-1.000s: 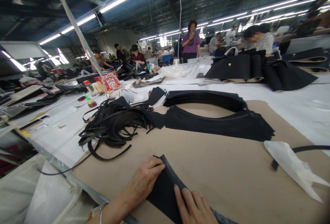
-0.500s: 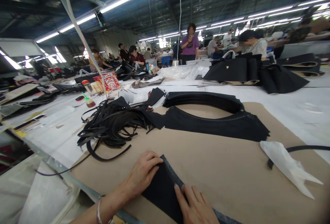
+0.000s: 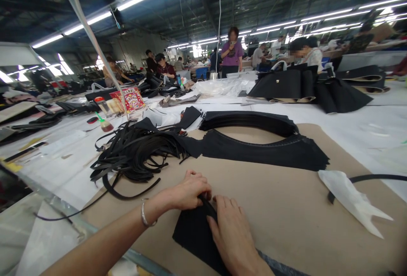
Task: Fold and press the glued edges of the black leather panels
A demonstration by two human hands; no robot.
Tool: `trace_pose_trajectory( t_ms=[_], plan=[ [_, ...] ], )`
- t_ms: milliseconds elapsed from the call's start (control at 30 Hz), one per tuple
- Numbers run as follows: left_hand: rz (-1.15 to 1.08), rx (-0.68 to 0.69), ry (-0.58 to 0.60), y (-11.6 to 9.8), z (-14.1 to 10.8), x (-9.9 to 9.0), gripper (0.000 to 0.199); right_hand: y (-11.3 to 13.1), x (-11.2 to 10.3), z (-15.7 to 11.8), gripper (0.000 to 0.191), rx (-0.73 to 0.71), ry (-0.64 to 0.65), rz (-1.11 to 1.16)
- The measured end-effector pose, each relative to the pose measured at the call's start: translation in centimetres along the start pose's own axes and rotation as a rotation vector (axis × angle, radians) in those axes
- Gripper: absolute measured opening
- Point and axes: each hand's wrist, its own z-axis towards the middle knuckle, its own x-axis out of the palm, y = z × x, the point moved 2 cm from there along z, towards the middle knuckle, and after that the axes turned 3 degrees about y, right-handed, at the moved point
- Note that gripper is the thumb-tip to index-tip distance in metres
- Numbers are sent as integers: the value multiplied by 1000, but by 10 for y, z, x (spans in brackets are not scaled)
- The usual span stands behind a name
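The left hand (image 3: pixel 190 191) has its fingers curled shut on the far corner of a black leather piece (image 3: pixel 193 235), while the right hand (image 3: pixel 233 235) lies flat and open on it, pressing it to the brown board (image 3: pixel 270 212) at the near edge of the surface. The piece is only partly turned or folded; the stack of cut pieces (image 3: pixel 263 151) beyond lies untouched. Its long axis runs from far-left to near-right, the gripped corner pointing away

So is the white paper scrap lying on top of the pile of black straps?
No, the white paper scrap lies apart on the brown board, far from the black straps.
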Motion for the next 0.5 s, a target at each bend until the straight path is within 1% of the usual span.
trace_pose_trajectory(
  t_ms=[67,133,300,500],
  plan=[
    [8,3,18,2,2,0,17,3,-3,5,20,61,114,37],
    [7,10,30,4,4,-1,15,5,-7,9,15,86,175,56],
    [-7,47,10,8,1,0,16,5,-11,12,10,95,186,75],
    [10,93,-87,11,-9,5,19,7,-5,3,21,43,196,161]
  ],
)
